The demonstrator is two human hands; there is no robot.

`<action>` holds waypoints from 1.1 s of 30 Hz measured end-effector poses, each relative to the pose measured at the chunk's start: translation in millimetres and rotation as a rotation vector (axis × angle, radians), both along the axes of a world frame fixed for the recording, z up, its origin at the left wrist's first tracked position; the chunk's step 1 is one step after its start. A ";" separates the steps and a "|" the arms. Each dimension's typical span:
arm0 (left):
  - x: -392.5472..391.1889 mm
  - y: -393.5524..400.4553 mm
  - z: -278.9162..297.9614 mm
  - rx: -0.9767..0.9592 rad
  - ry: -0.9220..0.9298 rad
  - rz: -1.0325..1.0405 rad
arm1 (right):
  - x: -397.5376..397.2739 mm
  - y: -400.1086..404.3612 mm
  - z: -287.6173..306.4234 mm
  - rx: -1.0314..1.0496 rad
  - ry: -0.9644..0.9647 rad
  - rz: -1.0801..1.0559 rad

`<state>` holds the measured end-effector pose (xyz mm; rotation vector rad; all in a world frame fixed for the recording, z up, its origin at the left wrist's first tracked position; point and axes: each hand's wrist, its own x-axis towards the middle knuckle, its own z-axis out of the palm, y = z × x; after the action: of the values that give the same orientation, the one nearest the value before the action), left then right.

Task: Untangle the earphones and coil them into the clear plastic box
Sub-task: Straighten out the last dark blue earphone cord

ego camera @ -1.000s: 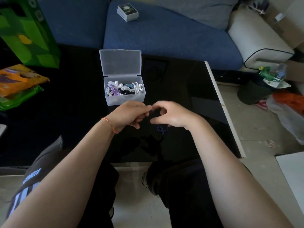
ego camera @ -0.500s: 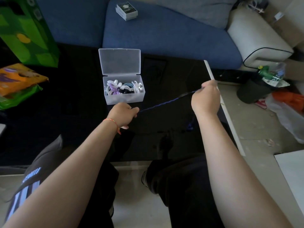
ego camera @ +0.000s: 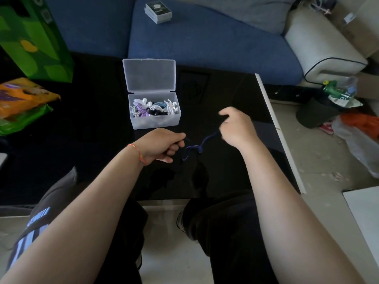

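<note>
A dark blue earphone cable (ego camera: 202, 142) runs slack between my two hands above the black table (ego camera: 92, 140), with a small tangle in its middle. My left hand (ego camera: 164, 145) pinches one end with curled fingers. My right hand (ego camera: 235, 126) holds the other end in curled fingers, raised to the right. Just beyond my left hand stands the clear plastic box (ego camera: 155, 121), lid tipped back open, holding several coiled white, purple, blue and black earphones.
A green bag (ego camera: 34, 37) and an orange snack packet (ego camera: 22, 97) lie at the table's left. A small card box (ego camera: 158, 12) sits on the blue sofa behind. The table's white edge (ego camera: 274, 124) runs along the right, with floor clutter beyond.
My right hand, which had pulled the cable taut far to the right, has come back toward the left hand. The cable now hangs slack with a tangle in the middle.
</note>
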<state>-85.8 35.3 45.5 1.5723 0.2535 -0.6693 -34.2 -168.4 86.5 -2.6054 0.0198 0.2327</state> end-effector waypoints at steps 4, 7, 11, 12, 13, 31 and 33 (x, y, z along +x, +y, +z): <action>0.1 -3.1 1.7 -0.144 -0.008 0.053 | -15.6 26.4 7.8 0.346 0.279 0.273; 1.5 -1.8 1.9 -0.176 0.006 0.075 | -20.8 31.4 7.0 0.274 0.364 0.399; 1.5 -1.0 1.2 -0.041 0.032 0.011 | -15.9 22.5 6.7 0.226 0.276 0.376; 1.4 -1.2 1.7 -0.028 0.045 -0.009 | -15.2 20.1 7.7 0.241 0.259 0.359; 1.2 -1.2 2.7 -0.034 0.054 -0.030 | -14.8 18.5 8.5 0.270 0.248 0.341; -7.3 3.9 18.6 -0.767 0.032 -0.052 | -5.4 -1.9 8.3 0.238 0.167 0.231; -6.1 3.9 21.6 -1.041 0.051 0.049 | -9.3 3.7 9.6 0.309 0.223 0.273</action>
<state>-91.9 39.2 67.2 0.5502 -0.0365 -0.6438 -43.5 -164.6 96.1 -2.2575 -0.2736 0.5751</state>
